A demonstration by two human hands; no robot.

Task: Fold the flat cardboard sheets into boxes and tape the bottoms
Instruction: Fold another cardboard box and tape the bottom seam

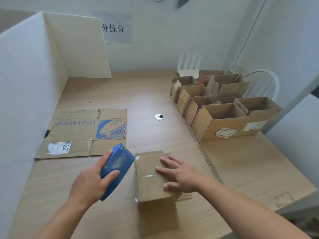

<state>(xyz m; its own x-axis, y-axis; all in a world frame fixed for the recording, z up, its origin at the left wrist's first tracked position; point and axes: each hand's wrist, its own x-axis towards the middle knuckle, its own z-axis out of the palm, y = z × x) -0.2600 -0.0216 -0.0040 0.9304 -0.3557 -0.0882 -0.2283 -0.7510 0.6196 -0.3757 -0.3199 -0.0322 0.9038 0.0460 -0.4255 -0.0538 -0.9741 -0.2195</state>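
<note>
The person's left hand was wrapped round a blue tape dispenser, with the thumb along the near side and the fingers curled over the far edge. The dispenser was tilted so that its front end met the upper left corner of a small cardboard box. That box stood on the wooden table just to the right of the grip, closed flaps facing up. A glossy strip of clear tape crossed the top.

The right hand lay flat on the top of the box with its fingers straight and spread. It pressed down and clasped nothing.

Beyond the dispenser hand and a little to its left, a flattened cardboard sheet with blue print lay on the table, its far side against a white partition. Well beyond the pressing hand and off to its right stood a cluster of open boxes, packed close along the table's edge. Between the sheet and that cluster, a round cable grommet sat in the tabletop. A paper sign with Chinese characters hung on the wall behind.
</note>
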